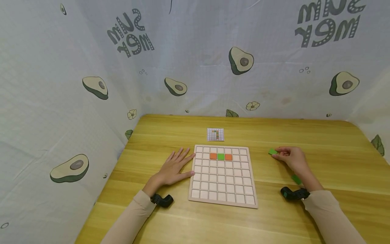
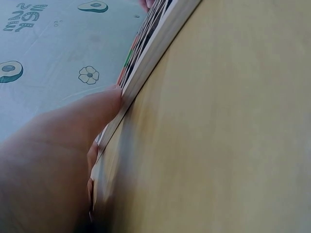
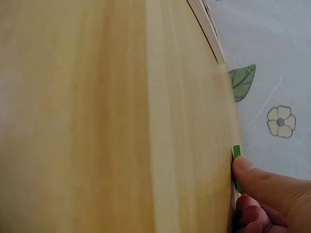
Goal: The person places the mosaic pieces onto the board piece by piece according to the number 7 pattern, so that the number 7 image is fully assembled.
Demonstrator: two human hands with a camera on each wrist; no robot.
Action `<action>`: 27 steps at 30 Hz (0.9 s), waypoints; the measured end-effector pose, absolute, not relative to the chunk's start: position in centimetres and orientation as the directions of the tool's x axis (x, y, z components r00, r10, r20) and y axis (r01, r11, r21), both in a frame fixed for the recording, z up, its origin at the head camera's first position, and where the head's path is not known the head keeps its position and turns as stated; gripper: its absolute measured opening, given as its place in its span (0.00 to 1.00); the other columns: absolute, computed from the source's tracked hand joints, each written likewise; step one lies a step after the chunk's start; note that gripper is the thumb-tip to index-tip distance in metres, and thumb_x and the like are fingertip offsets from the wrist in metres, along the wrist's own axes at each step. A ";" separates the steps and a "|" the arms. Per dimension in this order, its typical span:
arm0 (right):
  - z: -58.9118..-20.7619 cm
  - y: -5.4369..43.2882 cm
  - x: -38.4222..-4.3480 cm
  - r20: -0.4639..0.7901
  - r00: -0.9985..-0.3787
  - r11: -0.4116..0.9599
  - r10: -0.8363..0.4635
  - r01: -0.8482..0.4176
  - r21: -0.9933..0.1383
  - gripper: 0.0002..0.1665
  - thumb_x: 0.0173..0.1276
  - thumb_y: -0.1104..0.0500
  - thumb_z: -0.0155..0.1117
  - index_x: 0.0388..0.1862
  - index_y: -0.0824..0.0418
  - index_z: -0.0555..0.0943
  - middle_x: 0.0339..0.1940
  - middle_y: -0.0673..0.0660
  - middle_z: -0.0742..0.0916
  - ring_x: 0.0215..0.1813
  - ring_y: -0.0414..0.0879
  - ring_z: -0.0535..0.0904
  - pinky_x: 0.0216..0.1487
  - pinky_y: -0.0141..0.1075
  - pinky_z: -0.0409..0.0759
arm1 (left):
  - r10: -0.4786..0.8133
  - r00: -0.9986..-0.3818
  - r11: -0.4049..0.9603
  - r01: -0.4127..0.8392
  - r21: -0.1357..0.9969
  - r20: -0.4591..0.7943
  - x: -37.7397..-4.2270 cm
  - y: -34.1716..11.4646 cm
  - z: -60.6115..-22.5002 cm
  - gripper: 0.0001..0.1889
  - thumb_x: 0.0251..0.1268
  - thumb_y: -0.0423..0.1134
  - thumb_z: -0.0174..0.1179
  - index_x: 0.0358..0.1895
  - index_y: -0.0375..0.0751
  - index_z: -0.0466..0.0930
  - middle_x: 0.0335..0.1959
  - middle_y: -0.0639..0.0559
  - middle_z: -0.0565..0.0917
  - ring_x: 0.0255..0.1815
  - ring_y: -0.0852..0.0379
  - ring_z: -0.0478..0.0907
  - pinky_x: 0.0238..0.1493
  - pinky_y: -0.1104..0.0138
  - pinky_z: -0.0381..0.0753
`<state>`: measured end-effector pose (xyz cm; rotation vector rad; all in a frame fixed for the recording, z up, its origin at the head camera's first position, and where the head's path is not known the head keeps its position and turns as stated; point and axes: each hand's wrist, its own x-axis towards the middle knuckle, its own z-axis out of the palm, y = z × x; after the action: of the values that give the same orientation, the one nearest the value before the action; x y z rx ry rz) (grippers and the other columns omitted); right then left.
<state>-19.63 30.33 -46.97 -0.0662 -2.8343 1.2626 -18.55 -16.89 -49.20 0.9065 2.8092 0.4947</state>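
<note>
A square wooden grid board (image 1: 221, 176) lies on the table, with an orange tile (image 1: 213, 156), a green tile (image 1: 220, 157) and another orange tile (image 1: 228, 157) side by side in its second row. My left hand (image 1: 174, 170) rests flat at the board's left edge, fingers spread; its thumb touches the rim in the left wrist view. Right of the board, my right hand (image 1: 290, 157) pinches a loose green tile (image 1: 272, 151) between thumb and fingers, close to the tabletop. Another green tile (image 1: 296, 179) lies under the right wrist, partly hidden by it.
Behind the board lies a small card (image 1: 215, 134) printed with a coloured grid pattern. The wooden table (image 1: 164, 217) meets a white curtain (image 1: 201, 91) with avocado prints at its back and sides. Each wrist wears a black strapped device (image 1: 294, 194).
</note>
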 end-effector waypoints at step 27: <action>-45.2 29.6 -18.8 0.028 -0.998 0.684 0.047 0.012 -0.729 0.23 0.69 0.57 0.69 0.53 0.76 0.82 0.34 0.61 0.85 0.31 0.43 0.75 0.26 0.30 0.74 | 0.587 -0.809 0.760 0.539 0.363 -0.029 -18.5 -16.8 -49.1 0.40 0.73 0.69 0.41 0.82 0.58 0.45 0.82 0.51 0.41 0.81 0.49 0.32 0.77 0.50 0.30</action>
<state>-18.76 29.62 -45.18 -0.0506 -2.8424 1.2296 -18.50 -16.83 -49.12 0.9053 2.8136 0.5154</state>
